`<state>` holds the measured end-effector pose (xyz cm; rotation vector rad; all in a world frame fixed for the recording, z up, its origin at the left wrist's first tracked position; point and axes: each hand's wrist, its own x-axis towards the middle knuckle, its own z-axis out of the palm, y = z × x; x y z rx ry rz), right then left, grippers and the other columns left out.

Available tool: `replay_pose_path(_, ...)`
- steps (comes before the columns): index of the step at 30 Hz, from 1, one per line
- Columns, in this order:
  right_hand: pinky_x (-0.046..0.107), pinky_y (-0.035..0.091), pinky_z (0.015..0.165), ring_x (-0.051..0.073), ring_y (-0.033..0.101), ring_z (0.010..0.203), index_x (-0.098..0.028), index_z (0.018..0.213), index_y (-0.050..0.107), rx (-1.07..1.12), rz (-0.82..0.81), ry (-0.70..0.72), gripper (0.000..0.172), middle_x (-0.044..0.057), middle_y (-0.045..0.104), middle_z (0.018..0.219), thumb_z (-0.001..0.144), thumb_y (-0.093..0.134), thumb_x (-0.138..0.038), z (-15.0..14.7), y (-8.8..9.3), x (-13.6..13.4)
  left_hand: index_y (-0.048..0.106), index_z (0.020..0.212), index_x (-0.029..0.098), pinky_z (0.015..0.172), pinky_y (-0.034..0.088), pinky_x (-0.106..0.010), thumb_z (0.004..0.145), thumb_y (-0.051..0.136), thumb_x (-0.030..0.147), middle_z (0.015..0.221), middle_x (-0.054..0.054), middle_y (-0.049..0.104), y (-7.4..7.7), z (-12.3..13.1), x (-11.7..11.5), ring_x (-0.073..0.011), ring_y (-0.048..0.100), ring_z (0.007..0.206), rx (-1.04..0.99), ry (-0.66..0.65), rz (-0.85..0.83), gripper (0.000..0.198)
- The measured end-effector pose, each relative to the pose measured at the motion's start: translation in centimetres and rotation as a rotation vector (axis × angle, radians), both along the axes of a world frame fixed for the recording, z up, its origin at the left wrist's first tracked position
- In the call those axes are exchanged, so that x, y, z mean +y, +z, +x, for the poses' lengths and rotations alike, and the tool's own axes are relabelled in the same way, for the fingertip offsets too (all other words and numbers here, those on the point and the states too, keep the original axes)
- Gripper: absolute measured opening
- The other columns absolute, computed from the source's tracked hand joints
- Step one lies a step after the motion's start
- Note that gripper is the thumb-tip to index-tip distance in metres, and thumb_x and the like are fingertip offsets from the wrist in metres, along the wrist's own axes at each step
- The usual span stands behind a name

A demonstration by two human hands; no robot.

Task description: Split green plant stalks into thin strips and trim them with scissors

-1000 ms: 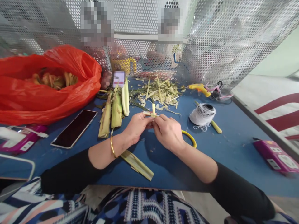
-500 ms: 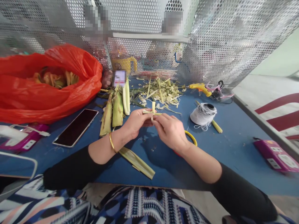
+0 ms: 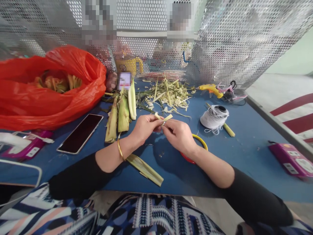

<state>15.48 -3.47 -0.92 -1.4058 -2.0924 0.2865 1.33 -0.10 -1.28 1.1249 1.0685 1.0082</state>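
Observation:
My left hand (image 3: pixel 144 130) and my right hand (image 3: pixel 179 134) meet over the middle of the blue table, fingertips pinched together. Between them are narrow pale-green husk strips (image 3: pixel 168 117), their ends sticking up in a V; the part inside the fingers is hidden. Below my left wrist lies a flat piece of husk (image 3: pixel 146 169). Partly under my right hand are yellow and red loop handles (image 3: pixel 202 142), the rest covered. Large green husks (image 3: pixel 123 114) lie just beyond my left hand, and a heap of shredded strips (image 3: pixel 171 94) lies farther back.
A red plastic bag (image 3: pixel 80 98) with dried husks stands at left, near a phone (image 3: pixel 80 133) and a purple power strip (image 3: pixel 39 143). At right are a white thread spool (image 3: pixel 214 119), a yellow glue gun (image 3: pixel 211 89) and another purple power strip (image 3: pixel 290 160). Perforated metal panels (image 3: pixel 156 19) close the back.
The strip ends between my fingers have turned from a cross shape into a V. Both hands stay pinched together in nearly the same place. The view has shifted slightly.

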Motion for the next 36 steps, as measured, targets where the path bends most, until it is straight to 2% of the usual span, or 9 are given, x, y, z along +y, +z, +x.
replay_pose_path(5,0.027,0.034,0.063,0.014,0.050,0.063,-0.019,0.066,0.058,0.039,0.128,-0.130,0.026,0.001,0.058,0.067,0.088,0.053,-0.033,0.9,1.3,0.2,0.070,0.062,0.015,0.053,0.044,-0.024,0.057,0.080,0.037,0.052,0.002,0.057,0.5,-0.3,-0.2,-0.0094,0.049,0.050,0.066,-0.097,0.021,0.025)
replay_pose_path(10,0.024,0.040,0.063,0.013,0.056,0.066,-0.019,0.072,0.063,0.318,-0.092,-0.034,0.011,-0.001,0.063,0.070,0.080,0.063,-0.026,1.4,1.1,1.1,0.067,0.056,0.016,0.051,0.040,-0.024,0.066,0.071,0.033,0.044,0.002,0.051,0.9,-0.3,-0.9,-0.0095,0.045,0.046,0.194,-0.311,0.068,0.020)
replay_pose_path(18,0.029,0.041,0.072,0.016,0.057,0.074,-0.019,0.069,0.062,0.098,0.159,-0.003,0.017,0.002,0.063,0.074,0.085,0.056,-0.018,0.6,0.1,0.7,0.063,0.050,0.017,0.048,0.032,-0.022,0.071,0.065,0.031,0.044,0.003,0.051,0.7,-0.5,-0.9,-0.0096,0.042,0.046,0.377,-0.357,0.219,0.025)
replay_pose_path(21,0.030,0.043,0.077,0.017,0.060,0.082,-0.021,0.081,0.066,0.055,0.161,0.002,0.017,0.004,0.066,0.086,0.090,0.051,-0.023,1.7,1.6,0.9,0.065,0.054,0.018,0.052,0.037,-0.022,0.075,0.063,0.037,0.048,0.002,0.055,0.2,-0.6,-0.6,-0.0117,0.048,0.051,0.381,-0.219,0.307,0.028)
replay_pose_path(23,0.032,0.044,0.079,0.019,0.061,0.089,-0.023,0.088,0.067,0.081,0.272,-0.120,0.020,0.005,0.066,0.094,0.092,0.048,-0.026,3.4,3.5,1.1,0.072,0.069,0.018,0.058,0.042,-0.023,0.079,0.061,0.038,0.055,0.001,0.061,0.1,-0.7,-0.3,-0.0135,0.053,0.057,0.353,-0.069,0.387,0.025)
replay_pose_path(27,0.040,0.042,0.079,0.024,0.060,0.092,-0.019,0.094,0.068,0.000,0.461,-0.643,0.020,0.011,0.063,0.100,0.090,0.051,-0.029,9.7,6.4,1.4,0.074,0.091,0.018,0.067,0.045,-0.025,0.078,0.061,0.032,0.064,0.000,0.067,0.7,-1.1,0.3,-0.0157,0.060,0.064,0.425,0.095,0.517,0.023)
replay_pose_path(30,0.044,0.039,0.073,0.027,0.060,0.085,-0.015,0.070,0.066,-0.108,0.149,-0.876,0.021,0.012,0.062,0.081,0.083,0.062,-0.031,15.2,5.3,1.8,0.072,0.094,0.016,0.065,0.045,-0.025,0.077,0.061,0.030,0.060,0.001,0.065,0.7,-1.5,1.0,-0.0157,0.060,0.060,0.455,0.051,0.490,0.025)
replay_pose_path(33,0.041,0.038,0.065,0.023,0.060,0.072,-0.017,0.044,0.051,-0.154,-0.215,-0.818,0.039,0.006,0.053,0.057,0.076,0.070,-0.030,19.4,2.3,2.3,0.070,0.088,0.016,0.064,0.045,-0.026,0.077,0.060,0.032,0.059,0.000,0.066,0.1,-1.9,1.9,-0.0167,0.061,0.060,0.438,-0.016,0.439,0.022)
replay_pose_path(36,0.037,0.035,0.059,0.020,0.057,0.063,-0.019,0.044,0.050,-0.125,-0.219,-0.766,0.039,0.004,0.051,0.054,0.069,0.076,-0.032,21.5,-0.5,2.6,0.069,0.088,0.019,0.064,0.044,-0.026,0.077,0.058,0.030,0.062,0.000,0.068,0.0,-2.1,2.2,-0.0178,0.063,0.063,0.563,-0.010,0.487,0.018)
